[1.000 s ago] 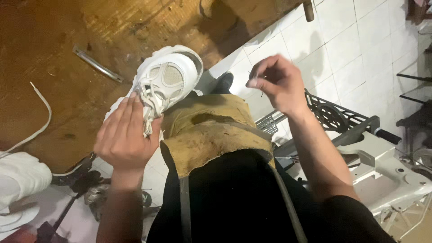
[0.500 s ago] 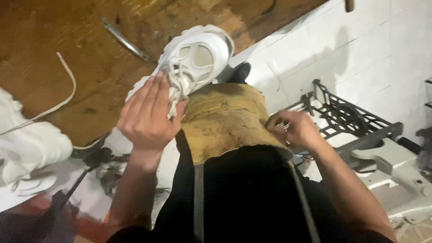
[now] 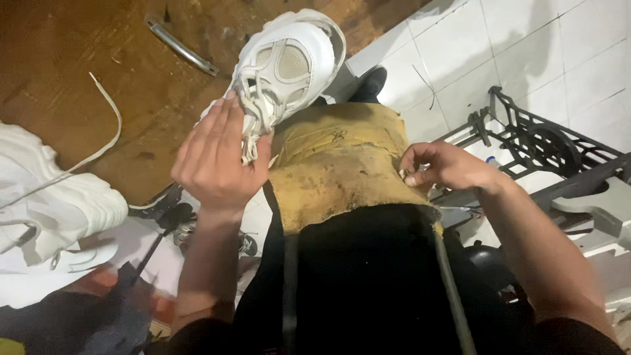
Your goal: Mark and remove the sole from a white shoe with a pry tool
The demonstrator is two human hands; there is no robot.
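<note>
A white mesh-toed sneaker [image 3: 289,62] rests toe-up against the worn yellow-brown pad [image 3: 342,167] on my lap. My left hand [image 3: 220,154] lies flat along its side and grips it at the laces. My right hand [image 3: 444,167] is at the pad's right edge, fingers pinched together around something small and metallic that I cannot make out.
A second white sneaker [image 3: 52,210] with a loose lace [image 3: 108,131] lies at the left on the wooden board [image 3: 79,59]. A metal bar [image 3: 181,46] lies on the wood. A black metal frame [image 3: 545,141] stands at the right on white floor tiles [image 3: 526,46].
My right hand has come down from shoulder height to the pad's right edge. The left hand has stayed on the sneaker.
</note>
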